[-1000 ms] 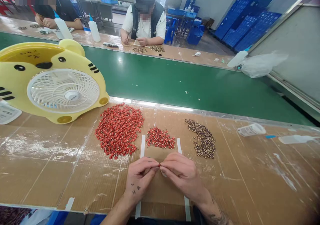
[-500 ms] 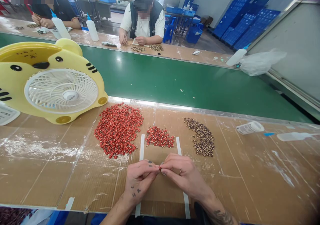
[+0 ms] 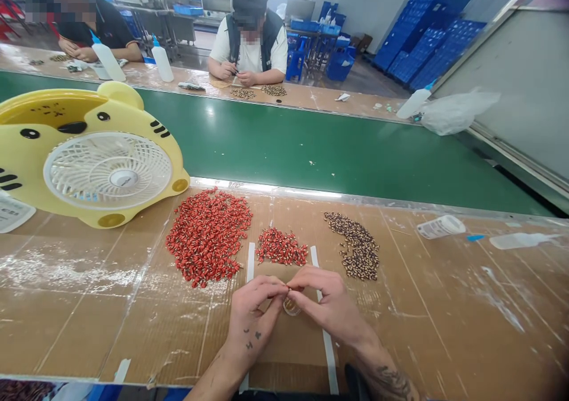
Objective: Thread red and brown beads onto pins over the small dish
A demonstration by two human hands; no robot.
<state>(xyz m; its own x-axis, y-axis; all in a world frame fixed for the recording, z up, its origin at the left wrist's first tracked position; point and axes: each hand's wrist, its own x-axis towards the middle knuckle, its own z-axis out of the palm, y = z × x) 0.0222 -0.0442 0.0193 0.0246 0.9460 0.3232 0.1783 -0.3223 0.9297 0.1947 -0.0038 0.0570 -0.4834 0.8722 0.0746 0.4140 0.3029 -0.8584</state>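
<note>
My left hand (image 3: 258, 306) and my right hand (image 3: 326, 303) meet at their fingertips over the cardboard strip between two white tape lines. Both pinch at the same spot, and whatever lies between the fingertips is too small and covered to make out. Just under the fingers shows a small clear round object (image 3: 292, 306), partly hidden by them. Beyond my hands lies a small heap of red pieces with pale shiny tips (image 3: 282, 247). A larger heap of the same red pieces (image 3: 208, 235) spreads to the left. Dark-and-gold little pieces (image 3: 358, 250) form a curved heap on the right.
A yellow animal-faced fan (image 3: 115, 169) stands at the left. A white tub (image 3: 441, 227), a blue cap (image 3: 475, 238) and a clear squeeze bottle (image 3: 518, 241) lie right. Across the green belt (image 3: 275, 134), two people handle small parts near upright bottles (image 3: 162, 63).
A red bit visible between my fingertips earlier no longer shows. My fingertips have shifted slightly up and right, and a clear round object now appears beneath them. The view has tilted slightly.
</note>
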